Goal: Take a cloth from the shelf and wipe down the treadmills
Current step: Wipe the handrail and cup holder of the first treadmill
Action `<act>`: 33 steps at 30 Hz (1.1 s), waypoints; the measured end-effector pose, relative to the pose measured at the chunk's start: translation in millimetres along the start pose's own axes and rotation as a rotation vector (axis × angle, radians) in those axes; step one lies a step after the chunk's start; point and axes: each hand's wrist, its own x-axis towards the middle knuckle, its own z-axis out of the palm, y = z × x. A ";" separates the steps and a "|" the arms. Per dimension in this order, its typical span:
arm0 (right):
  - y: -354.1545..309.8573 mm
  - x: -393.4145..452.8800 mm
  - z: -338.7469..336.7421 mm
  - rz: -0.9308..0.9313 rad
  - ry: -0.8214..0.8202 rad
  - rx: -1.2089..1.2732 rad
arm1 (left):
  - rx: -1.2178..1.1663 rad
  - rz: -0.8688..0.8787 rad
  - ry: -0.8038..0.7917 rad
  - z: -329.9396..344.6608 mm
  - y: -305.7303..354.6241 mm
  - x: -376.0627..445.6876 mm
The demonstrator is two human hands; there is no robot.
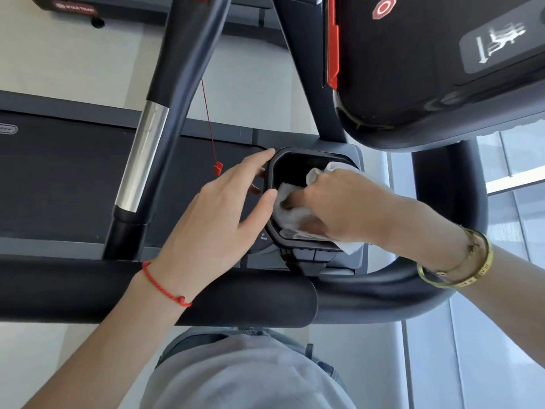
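Observation:
A black treadmill fills the view, with its running belt (59,178) at the left and its console (427,54) at the upper right. Below the console is a black cup holder (295,156) with a raised rim. My right hand (342,205) is shut on a white cloth (290,215) and presses it inside the cup holder. My left hand (215,219) rests on the holder's left rim, thumb and index finger touching the edge. Part of the cloth sticks out under my right wrist.
A black handrail with a chrome section (144,154) slants across the left. A red safety cord with a clip (217,168) hangs beside my left hand. A padded front bar (147,293) lies below my wrists. Windows are at the right, pale floor at the upper left.

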 end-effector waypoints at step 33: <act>-7.8 3.0 6.0 0.112 -0.130 0.012 | -0.013 0.013 -0.012 -1.1 -0.4 -1.3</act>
